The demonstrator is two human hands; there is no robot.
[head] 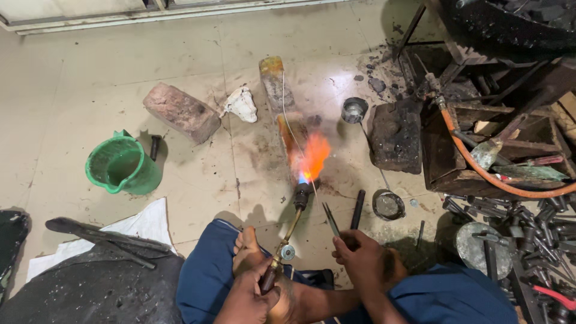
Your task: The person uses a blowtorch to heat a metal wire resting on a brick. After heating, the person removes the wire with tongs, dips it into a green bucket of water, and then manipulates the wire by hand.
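Observation:
My left hand (pixel 249 297) grips the dark handle of a brass gas torch (pixel 287 240) that points away from me. Its nozzle throws a blue and orange flame (pixel 309 157) onto a long scorched brick (pixel 282 99), along which a thin wire (pixel 288 123) lies. My right hand (pixel 360 258) holds metal tweezers (pixel 330 219), tips pointing toward the flame but short of it. I sit on the floor with a bare foot (pixel 247 249) beside the torch.
A green plastic jug (pixel 123 165) and a reddish brick (pixel 180 111) lie left. Two small metal cups (pixel 354 110) (pixel 388 204), a dark block (pixel 396 138), a wooden tool box (pixel 474 150) with an orange hose (pixel 480 171) and scattered metal punches (pixel 528 222) crowd the right.

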